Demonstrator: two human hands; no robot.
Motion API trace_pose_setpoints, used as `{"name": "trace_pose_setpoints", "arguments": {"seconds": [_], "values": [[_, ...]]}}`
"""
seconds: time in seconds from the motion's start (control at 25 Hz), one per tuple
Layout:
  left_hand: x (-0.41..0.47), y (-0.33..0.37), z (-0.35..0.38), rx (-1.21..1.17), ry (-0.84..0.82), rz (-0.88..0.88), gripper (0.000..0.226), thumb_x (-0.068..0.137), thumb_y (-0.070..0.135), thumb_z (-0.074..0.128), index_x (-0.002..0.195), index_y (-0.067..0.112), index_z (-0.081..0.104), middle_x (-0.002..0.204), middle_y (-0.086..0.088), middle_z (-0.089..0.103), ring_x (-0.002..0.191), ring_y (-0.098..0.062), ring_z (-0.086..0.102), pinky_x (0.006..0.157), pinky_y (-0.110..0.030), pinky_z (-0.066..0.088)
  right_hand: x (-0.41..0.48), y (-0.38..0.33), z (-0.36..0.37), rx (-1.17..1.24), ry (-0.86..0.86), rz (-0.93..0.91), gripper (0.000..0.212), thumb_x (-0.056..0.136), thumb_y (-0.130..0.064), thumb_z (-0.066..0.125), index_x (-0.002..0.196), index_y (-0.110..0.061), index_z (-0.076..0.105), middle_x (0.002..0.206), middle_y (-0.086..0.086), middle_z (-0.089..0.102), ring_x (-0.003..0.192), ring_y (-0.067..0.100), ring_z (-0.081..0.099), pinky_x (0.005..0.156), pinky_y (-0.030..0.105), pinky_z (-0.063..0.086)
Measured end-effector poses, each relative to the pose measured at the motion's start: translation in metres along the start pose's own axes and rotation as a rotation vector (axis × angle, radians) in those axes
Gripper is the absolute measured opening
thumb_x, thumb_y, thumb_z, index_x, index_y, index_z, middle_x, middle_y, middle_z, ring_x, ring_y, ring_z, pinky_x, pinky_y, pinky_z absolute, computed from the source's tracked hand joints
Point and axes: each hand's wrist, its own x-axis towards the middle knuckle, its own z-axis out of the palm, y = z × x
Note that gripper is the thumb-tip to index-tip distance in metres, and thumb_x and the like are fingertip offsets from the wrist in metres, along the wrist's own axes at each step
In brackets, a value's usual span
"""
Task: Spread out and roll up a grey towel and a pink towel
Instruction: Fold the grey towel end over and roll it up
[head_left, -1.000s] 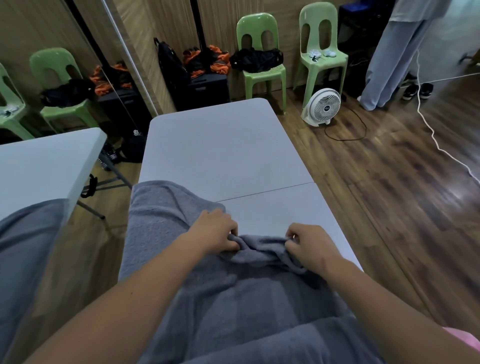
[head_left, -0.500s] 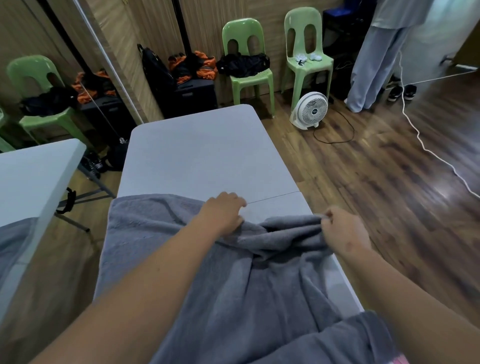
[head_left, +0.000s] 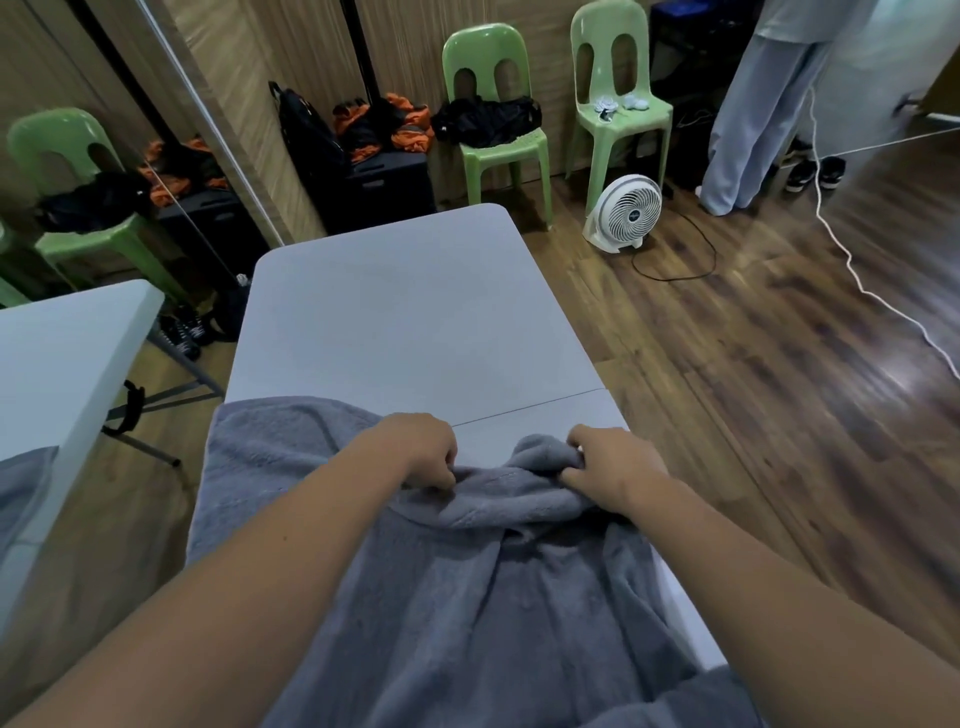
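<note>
A grey towel (head_left: 467, 582) lies rumpled over the near half of the light grey table (head_left: 405, 312), draping toward me and over the left edge. My left hand (head_left: 421, 447) grips a bunched fold of its far edge near the table's middle seam. My right hand (head_left: 608, 462) pinches another bunch of the same edge a little to the right, with a raised hump of cloth between the hands. No pink towel is visible in this frame.
A mirror on the left reflects the table and a green chair (head_left: 72, 171). Beyond the table stand two green chairs (head_left: 498, 119), black bags (head_left: 311, 140), a white floor fan (head_left: 623, 213) and a standing person's legs (head_left: 753, 114). A white cable (head_left: 852, 260) crosses the wooden floor.
My right hand has moved left, back toward my left hand, bunching the towel's far edge between them again after it had been pulled out wider half a second ago.
</note>
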Motion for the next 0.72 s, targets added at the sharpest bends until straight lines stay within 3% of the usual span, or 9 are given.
{"name": "trace_pose_setpoints", "arguments": {"seconds": [0.04,0.12,0.24,0.32,0.44,0.56,0.72], "values": [[0.0,-0.004,-0.007,0.006,0.025,-0.005,0.016,0.077,0.036,0.062,0.073,0.021,0.061,0.078,0.004,0.064,0.083,-0.022,0.062,0.066,-0.032,0.049,0.006,-0.001,-0.003,0.017,0.004,0.012,0.019,0.08,-0.042,0.055,0.075,-0.025,0.051,0.079,-0.005,0.061,0.08,0.023,0.058,0.062,0.032,0.039],[0.001,-0.015,-0.024,-0.058,0.252,-0.028,0.012,0.082,0.032,0.059,0.074,0.022,0.057,0.083,0.0,0.061,0.091,-0.027,0.06,0.067,-0.033,0.042,0.017,0.005,-0.016,0.187,0.168,0.062,0.019,0.079,-0.035,0.054,0.068,-0.02,0.049,0.074,-0.002,0.059,0.076,0.025,0.057,0.06,0.034,0.042],[0.006,-0.029,-0.034,-0.245,0.768,-0.046,0.013,0.088,0.03,0.056,0.098,0.025,0.062,0.101,-0.001,0.064,0.102,-0.027,0.053,0.075,-0.039,0.046,0.034,0.022,-0.04,0.414,0.445,0.169,0.017,0.083,-0.035,0.053,0.08,-0.02,0.059,0.081,0.003,0.067,0.082,0.031,0.061,0.067,0.037,0.049],[0.009,-0.028,-0.02,-0.23,0.947,-0.046,0.026,0.087,0.035,0.06,0.112,0.026,0.061,0.111,-0.001,0.061,0.107,-0.028,0.05,0.082,-0.044,0.048,0.04,0.035,-0.042,0.389,0.5,0.238,0.021,0.087,-0.038,0.055,0.097,-0.021,0.06,0.096,0.008,0.069,0.095,0.035,0.06,0.073,0.038,0.046],[0.017,-0.016,0.015,-0.169,0.853,-0.042,0.056,0.086,0.043,0.06,0.138,0.026,0.05,0.137,-0.005,0.052,0.126,-0.031,0.046,0.098,-0.048,0.043,0.037,0.044,-0.028,0.164,0.469,0.243,0.052,0.091,-0.043,0.056,0.134,-0.015,0.046,0.131,0.014,0.055,0.119,0.038,0.047,0.091,0.048,0.044],[0.023,-0.006,0.052,-0.142,0.648,-0.087,0.061,0.094,0.051,0.045,0.15,0.028,0.037,0.158,-0.003,0.036,0.145,-0.028,0.031,0.116,-0.05,0.028,0.026,0.039,-0.001,-0.069,0.456,0.018,0.058,0.091,-0.042,0.049,0.14,-0.013,0.043,0.149,0.016,0.042,0.135,0.036,0.037,0.108,0.051,0.039],[0.02,-0.003,0.092,-0.248,0.537,-0.123,0.071,0.094,0.066,0.011,0.157,0.036,0.022,0.167,0.006,0.016,0.154,-0.018,0.008,0.124,-0.046,0.012,0.007,0.015,0.053,-0.174,0.17,-0.344,0.065,0.093,-0.057,0.039,0.147,-0.022,0.04,0.16,0.006,0.029,0.147,0.028,0.027,0.118,0.05,0.028]]}}
